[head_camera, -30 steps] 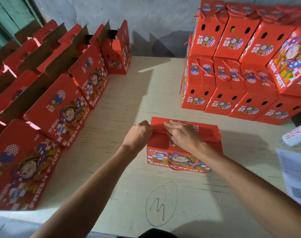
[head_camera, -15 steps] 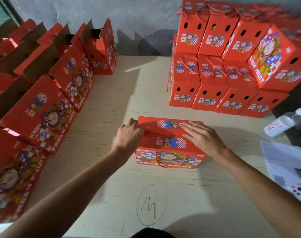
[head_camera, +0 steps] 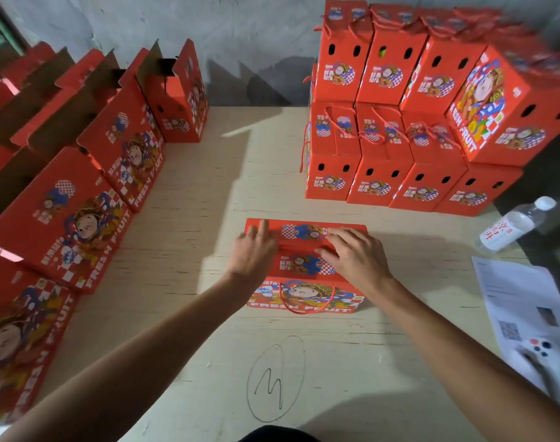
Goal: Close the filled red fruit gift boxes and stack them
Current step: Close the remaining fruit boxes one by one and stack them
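Closure step in hand: gift box at frame centre on the table; my left hand and right hand press its lid flaps, fingers extended, holding nothing. Next, I judge: grip both ends, lift onto stack, upper right.

your left hand lies palm down, fingers straight and pointing away from you, forearm stretching in from the lower left. your right hand lies flat too, fingers extended toward the left, forearm angling in from the lower right.
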`<action>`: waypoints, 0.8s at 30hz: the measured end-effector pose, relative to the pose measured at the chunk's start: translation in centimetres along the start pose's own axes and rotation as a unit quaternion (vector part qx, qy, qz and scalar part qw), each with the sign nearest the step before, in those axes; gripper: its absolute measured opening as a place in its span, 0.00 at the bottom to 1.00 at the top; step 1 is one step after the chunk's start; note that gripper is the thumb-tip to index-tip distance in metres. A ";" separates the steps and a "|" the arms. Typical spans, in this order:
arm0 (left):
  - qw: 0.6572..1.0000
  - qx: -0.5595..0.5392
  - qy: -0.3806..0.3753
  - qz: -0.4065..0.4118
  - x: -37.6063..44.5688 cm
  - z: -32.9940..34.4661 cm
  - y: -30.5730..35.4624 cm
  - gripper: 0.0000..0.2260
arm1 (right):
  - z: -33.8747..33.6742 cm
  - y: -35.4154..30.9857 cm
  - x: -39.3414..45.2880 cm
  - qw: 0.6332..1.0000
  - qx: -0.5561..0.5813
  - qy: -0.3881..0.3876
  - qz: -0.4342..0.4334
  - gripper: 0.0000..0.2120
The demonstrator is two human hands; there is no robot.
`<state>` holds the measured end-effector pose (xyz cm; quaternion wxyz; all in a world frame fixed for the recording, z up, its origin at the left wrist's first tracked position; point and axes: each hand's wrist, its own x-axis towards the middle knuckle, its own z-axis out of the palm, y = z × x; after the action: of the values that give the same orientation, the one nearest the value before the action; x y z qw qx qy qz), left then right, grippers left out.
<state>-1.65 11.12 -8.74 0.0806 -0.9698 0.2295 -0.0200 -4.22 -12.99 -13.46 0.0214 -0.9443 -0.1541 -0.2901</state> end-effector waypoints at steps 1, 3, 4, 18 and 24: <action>1.000 -0.016 0.009 0.011 -0.1 0.1 0.2 0.13 | 0.1 -0.3 0.3 1.000 -0.012 -0.002 0.009 0.21; 0.997 -0.040 0.053 0.034 -0.5 -0.1 0.1 0.09 | 0.2 -0.6 0.5 0.999 -0.036 -0.003 0.014 0.23; 0.995 -0.046 0.077 0.034 -0.7 0.0 -0.2 0.07 | 0.2 -0.7 0.4 0.999 -0.047 -0.001 0.013 0.24; 0.979 -0.078 0.188 0.015 -0.6 1.9 -0.5 0.09 | -2.3 6.2 -2.7 0.988 0.143 -0.036 0.036 0.15; 0.967 -0.118 0.227 0.012 -0.9 2.3 -0.4 0.09 | -1.8 4.9 -3.3 0.997 0.078 -0.008 0.023 0.12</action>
<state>-2.13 12.26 -10.94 -0.0886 -0.9396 0.2538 -0.2118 -6.31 -18.79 -13.61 0.1001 -0.9453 -0.1549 -0.2691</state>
